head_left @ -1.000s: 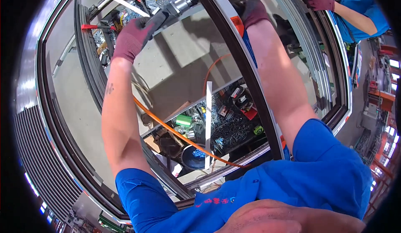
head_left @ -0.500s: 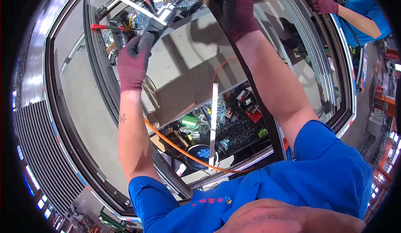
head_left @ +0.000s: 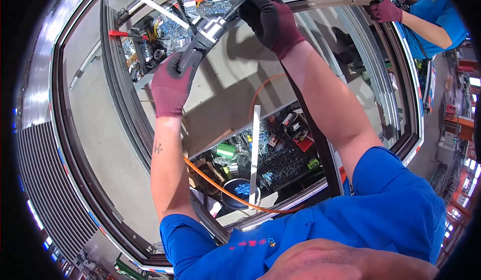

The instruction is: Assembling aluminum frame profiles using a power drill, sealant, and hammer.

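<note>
My gloved left hand (head_left: 174, 82) is wrapped round the grip of a silver-and-black power screwdriver (head_left: 210, 32), which points up and to the right. At the tool's tip, the fingers of my gloved right hand (head_left: 273, 22) are drawn together. What they pinch, if anything, is hidden by the dark glove. Both hands are over a large dark window frame (head_left: 320, 2) with a taped outer edge. A dark upright bar (head_left: 311, 117) of the frame runs beneath my right forearm.
An orange hose (head_left: 213, 183) loops across the frame near my body. Screws and tools litter a lower shelf (head_left: 285, 167), beside a bowl of blue pieces (head_left: 241, 200). A white strip (head_left: 255, 149) stands there. At the right, a co-worker's gloved hand (head_left: 387, 9) touches the frame.
My left hand has moved right with the screwdriver, bringing its tip to my right hand. My right hand has come slightly left and lower, its fingers turned toward the tip.
</note>
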`<state>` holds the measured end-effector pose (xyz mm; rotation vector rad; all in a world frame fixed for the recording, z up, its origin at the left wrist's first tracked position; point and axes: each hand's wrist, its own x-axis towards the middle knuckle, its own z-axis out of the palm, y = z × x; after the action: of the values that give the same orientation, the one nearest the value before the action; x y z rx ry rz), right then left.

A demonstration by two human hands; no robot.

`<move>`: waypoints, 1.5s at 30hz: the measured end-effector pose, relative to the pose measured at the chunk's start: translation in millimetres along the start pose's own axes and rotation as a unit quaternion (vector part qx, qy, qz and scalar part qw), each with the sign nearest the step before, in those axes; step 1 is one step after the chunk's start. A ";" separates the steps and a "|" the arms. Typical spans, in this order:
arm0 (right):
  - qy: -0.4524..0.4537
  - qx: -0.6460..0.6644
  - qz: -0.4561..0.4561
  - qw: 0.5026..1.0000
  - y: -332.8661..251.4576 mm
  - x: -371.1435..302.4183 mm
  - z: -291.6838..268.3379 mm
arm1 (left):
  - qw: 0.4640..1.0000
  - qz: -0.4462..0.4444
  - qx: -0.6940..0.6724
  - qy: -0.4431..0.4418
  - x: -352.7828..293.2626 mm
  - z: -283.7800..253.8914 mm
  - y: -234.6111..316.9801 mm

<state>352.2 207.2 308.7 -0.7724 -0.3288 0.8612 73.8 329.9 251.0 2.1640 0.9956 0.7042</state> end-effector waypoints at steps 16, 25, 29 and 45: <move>0.009 -0.117 0.311 0.943 44.7 -3.1 -15.0 | 0.963 0.013 0.242 -0.121 13.6 -36.7 29.6; -0.120 -0.328 0.127 0.928 59.7 11.8 -60.8 | 0.953 0.056 0.266 -0.132 29.7 -22.0 32.0; -0.061 -0.266 0.153 0.950 58.0 17.8 -77.0 | 0.957 0.070 0.246 -0.136 37.4 -17.0 32.3; -0.165 -0.666 -0.092 0.721 -66.8 -99.2 7.1 | 0.957 0.047 0.247 -0.146 58.9 -13.9 18.7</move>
<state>323.6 105.8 365.9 -1.8789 -1.4183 0.4453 106.2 372.1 285.4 2.6627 0.9865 0.1661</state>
